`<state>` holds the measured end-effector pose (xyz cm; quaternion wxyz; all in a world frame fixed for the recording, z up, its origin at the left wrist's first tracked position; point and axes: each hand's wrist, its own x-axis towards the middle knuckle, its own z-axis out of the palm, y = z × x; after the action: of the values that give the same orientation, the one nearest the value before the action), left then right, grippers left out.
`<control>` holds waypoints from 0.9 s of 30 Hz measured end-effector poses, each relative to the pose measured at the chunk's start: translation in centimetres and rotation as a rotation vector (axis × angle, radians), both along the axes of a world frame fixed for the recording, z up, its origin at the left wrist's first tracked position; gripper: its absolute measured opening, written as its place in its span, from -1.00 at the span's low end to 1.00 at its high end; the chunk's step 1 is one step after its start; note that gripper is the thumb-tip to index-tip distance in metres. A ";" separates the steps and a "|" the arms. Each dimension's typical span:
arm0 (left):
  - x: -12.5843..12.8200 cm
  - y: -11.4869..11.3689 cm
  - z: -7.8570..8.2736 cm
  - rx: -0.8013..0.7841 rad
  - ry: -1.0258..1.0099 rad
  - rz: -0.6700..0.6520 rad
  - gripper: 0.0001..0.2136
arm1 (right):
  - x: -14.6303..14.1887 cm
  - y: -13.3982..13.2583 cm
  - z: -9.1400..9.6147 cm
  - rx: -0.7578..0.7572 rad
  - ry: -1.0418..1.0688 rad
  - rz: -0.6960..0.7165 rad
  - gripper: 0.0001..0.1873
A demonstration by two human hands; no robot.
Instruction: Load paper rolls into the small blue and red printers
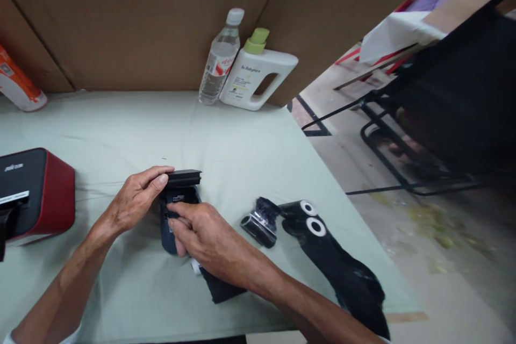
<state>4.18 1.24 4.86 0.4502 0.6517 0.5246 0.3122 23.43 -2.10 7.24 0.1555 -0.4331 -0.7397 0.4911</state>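
Note:
My left hand (139, 196) grips the left end of a raised black lid (184, 178) between thumb and fingers. Below the lid is the body of a small dark handheld device (167, 239), lying on the table with its inside exposed. Over that opening, my right hand (209, 231) has its fingers drawn together, the tips at the device's left inner edge. Whether anything small is between those fingertips is hidden. A black piece of material (220, 285) and a small white item (195, 266) lie partly under my right wrist.
Right of my hands lie a plastic-wrapped black roll (262, 223) and black wrapping with two white-ringed rolls (315, 227). A red and black box (60, 193) stands left. A water bottle (220, 64) and white jug (237, 86) lean against the back panel. A black chair (463, 75) is beyond the table's right edge.

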 end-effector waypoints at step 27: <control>-0.1 0.1 -0.1 0.028 0.019 -0.012 -0.50 | -0.6 1.3 2.3 0.388 -0.711 0.231 -0.68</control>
<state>4.05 1.37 4.75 0.4378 0.6639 0.5204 0.3109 22.88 -0.82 9.54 -0.0870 -0.4524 -0.8698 0.1768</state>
